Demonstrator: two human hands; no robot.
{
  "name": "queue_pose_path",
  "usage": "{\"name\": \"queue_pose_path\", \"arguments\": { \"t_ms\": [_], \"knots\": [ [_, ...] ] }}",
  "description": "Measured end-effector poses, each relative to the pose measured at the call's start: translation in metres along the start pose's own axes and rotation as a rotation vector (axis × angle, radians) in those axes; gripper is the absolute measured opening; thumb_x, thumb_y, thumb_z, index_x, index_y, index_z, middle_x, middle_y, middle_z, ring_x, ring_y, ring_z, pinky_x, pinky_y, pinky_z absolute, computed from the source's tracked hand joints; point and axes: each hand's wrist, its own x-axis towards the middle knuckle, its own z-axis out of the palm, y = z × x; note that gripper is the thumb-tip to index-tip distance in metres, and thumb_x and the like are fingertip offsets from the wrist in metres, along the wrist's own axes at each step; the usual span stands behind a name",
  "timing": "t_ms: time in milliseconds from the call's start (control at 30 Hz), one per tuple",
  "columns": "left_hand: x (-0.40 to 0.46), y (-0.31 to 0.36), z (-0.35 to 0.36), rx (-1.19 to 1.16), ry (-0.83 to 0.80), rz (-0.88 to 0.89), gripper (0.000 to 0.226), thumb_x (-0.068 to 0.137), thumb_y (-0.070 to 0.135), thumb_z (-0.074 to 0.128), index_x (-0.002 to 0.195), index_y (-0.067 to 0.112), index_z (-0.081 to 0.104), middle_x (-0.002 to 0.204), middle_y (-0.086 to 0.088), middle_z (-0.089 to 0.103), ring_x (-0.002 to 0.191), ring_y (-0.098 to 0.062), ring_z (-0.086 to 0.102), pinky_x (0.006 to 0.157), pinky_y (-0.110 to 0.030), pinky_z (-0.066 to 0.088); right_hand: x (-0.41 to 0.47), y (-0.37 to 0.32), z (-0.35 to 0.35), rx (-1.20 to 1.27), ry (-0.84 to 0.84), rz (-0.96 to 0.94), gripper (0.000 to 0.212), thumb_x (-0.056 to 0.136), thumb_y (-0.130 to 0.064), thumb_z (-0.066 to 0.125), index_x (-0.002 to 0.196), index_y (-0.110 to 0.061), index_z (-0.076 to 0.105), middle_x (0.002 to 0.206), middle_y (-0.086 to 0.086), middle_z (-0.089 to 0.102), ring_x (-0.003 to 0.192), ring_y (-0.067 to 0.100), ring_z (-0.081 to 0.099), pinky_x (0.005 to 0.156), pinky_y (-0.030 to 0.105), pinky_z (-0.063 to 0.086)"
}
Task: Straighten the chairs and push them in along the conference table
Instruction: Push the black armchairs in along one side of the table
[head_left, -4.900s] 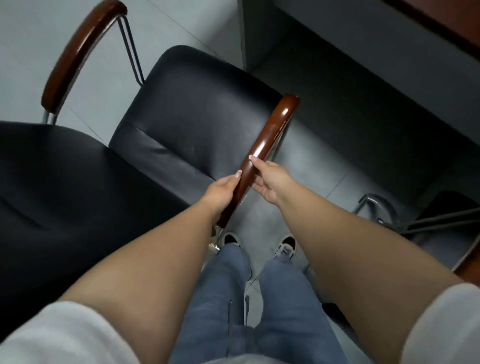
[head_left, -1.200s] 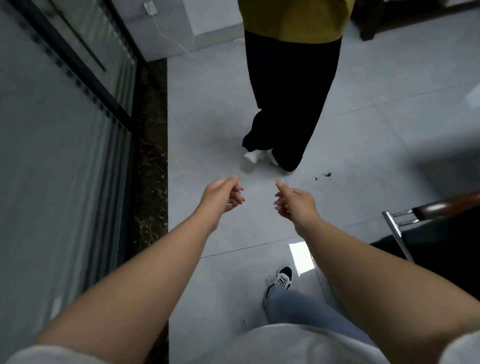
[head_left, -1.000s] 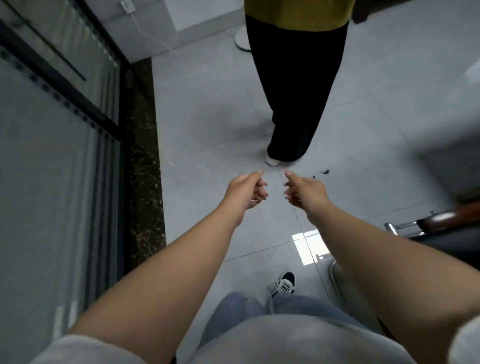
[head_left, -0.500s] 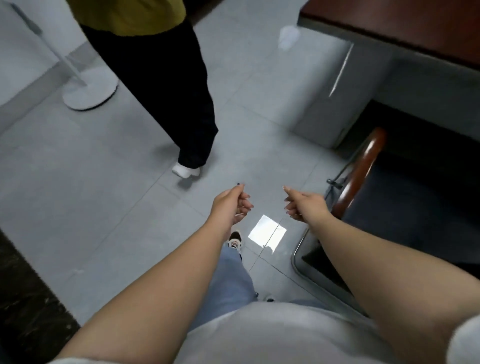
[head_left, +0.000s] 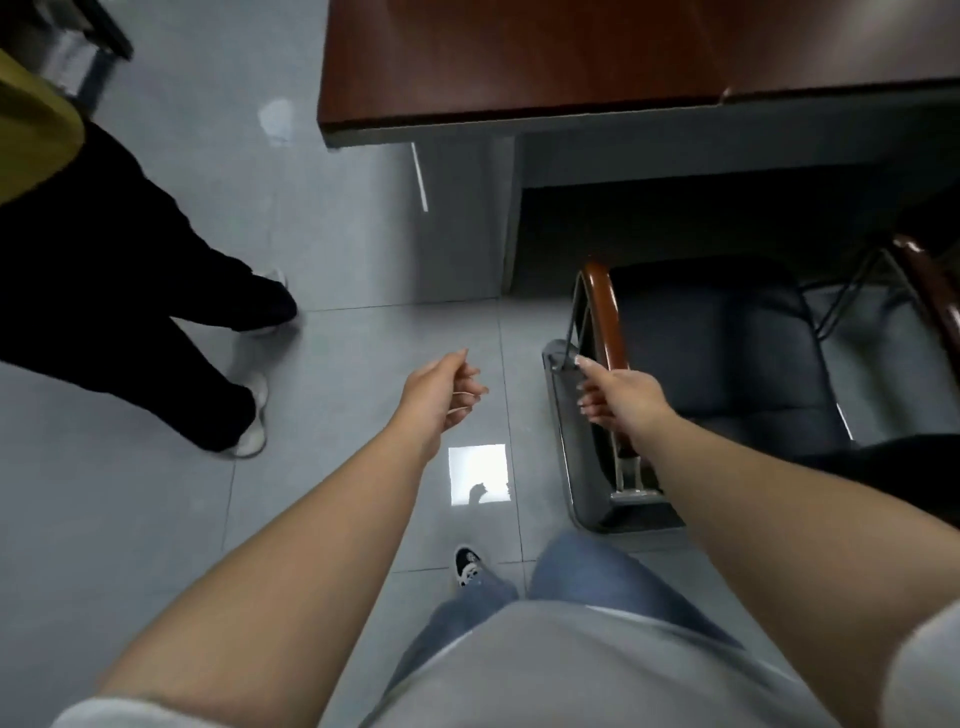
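The big conference table (head_left: 519, 57) is at the far side. Its top is dark red-brown wood, and I see its near-left corner and a grey leg under it. There is dark space under the table on the right.

The black chair (head_left: 727, 353) sits on the right, just near the table. Its seat faces the table and the front part looks like it is starting to go under the edge. Most of the seat is out in the open. So I think this chair is not pushed in yet. It looks fairly straight to me, but I cannot be sure. A bit of another chair's brown armrest (head_left: 935, 291) peeks in at the far right edge.

Another person's legs (head_left: 156, 322) in black trousers are on the left, well away from the chair.

My right hand (head_left: 618, 400) is over the chair's left armrest (head_left: 605, 322), the shiny brown one. My fingers are loosely bent and one points forward. I cannot tell if I touch the armrest. I am not holding it.

My left hand (head_left: 441, 395) is out over the grey floor (head_left: 130, 519), between the legs and the chair. Its fingers are curled loosely and it holds nothing.

I think the push is what is left to do.
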Motion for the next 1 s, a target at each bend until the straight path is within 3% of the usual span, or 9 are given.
{"name": "queue_pose_path", "arguments": {
  "t_ms": [200, 300, 467, 633, 767, 867, 1000],
  "knots": [
    [0.039, 0.028, 0.032, 0.054, -0.148, -0.062, 0.029, 0.095, 0.037, 0.047, 0.074, 0.017, 0.056, 0.047, 0.007, 0.060, 0.051, -0.007, 0.048, 0.057, -0.020, 0.040, 0.033, -0.015, -0.033, 0.156, 0.216, 0.007, 0.032, 0.084, -0.039, 0.067, 0.067, -0.012, 0.060, 0.050, 0.000, 0.057, 0.042, 0.009, 0.051, 0.047, 0.018, 0.046],
    [0.057, 0.040, 0.060, 0.153, -0.224, -0.084, 0.029, 0.094, 0.037, 0.048, 0.075, 0.017, 0.055, 0.052, 0.006, 0.060, 0.054, -0.008, 0.048, 0.058, -0.020, 0.040, 0.055, -0.014, -0.041, 0.251, 0.261, 0.036, 0.033, 0.083, -0.040, 0.067, 0.066, -0.013, 0.060, 0.044, -0.003, 0.056, 0.047, 0.012, 0.051, 0.049, 0.019, 0.045],
    [0.107, 0.047, 0.106, 0.414, -0.314, -0.115, 0.030, 0.093, 0.039, 0.049, 0.074, 0.017, 0.056, 0.064, 0.001, 0.060, 0.055, -0.010, 0.050, 0.056, -0.020, 0.041, 0.103, -0.015, -0.049, 0.228, 0.265, 0.118, 0.033, 0.084, -0.040, 0.066, 0.068, -0.012, 0.060, 0.058, 0.003, 0.057, 0.050, 0.012, 0.051, 0.045, 0.018, 0.042],
    [0.153, 0.060, 0.142, 0.606, -0.372, -0.197, 0.032, 0.092, 0.044, 0.049, 0.080, 0.015, 0.056, 0.071, 0.000, 0.062, 0.061, -0.012, 0.053, 0.060, -0.023, 0.043, 0.138, -0.021, -0.049, 0.171, 0.270, 0.147, 0.033, 0.084, -0.039, 0.066, 0.070, -0.010, 0.061, 0.061, 0.003, 0.059, 0.055, 0.012, 0.055, 0.054, 0.019, 0.046],
    [0.184, 0.074, 0.173, 0.658, -0.407, -0.178, 0.033, 0.092, 0.045, 0.049, 0.092, 0.013, 0.058, 0.078, -0.002, 0.059, 0.068, -0.013, 0.052, 0.068, -0.025, 0.044, 0.165, -0.032, -0.049, 0.154, 0.285, 0.165, 0.029, 0.081, -0.038, 0.069, 0.069, -0.013, 0.061, 0.070, 0.003, 0.063, 0.068, 0.015, 0.060, 0.076, 0.029, 0.053],
    [0.202, 0.072, 0.186, 0.727, -0.418, -0.218, 0.041, 0.089, 0.050, 0.051, 0.104, 0.013, 0.055, 0.096, -0.004, 0.060, 0.086, -0.017, 0.057, 0.084, -0.031, 0.047, 0.175, -0.031, -0.045, 0.068, 0.264, 0.216, 0.032, 0.079, -0.048, 0.068, 0.083, -0.017, 0.066, 0.089, 0.004, 0.068, 0.087, 0.019, 0.064, 0.087, 0.035, 0.052],
    [0.226, 0.068, 0.196, 0.742, -0.455, -0.291, 0.047, 0.087, 0.056, 0.051, 0.108, 0.014, 0.054, 0.111, -0.003, 0.058, 0.108, -0.019, 0.054, 0.101, -0.038, 0.043, 0.182, -0.033, -0.036, 0.015, 0.141, 0.317, 0.038, 0.081, -0.055, 0.061, 0.093, -0.019, 0.063, 0.097, 0.004, 0.067, 0.091, 0.021, 0.063, 0.090, 0.037, 0.050]
  ]
}}
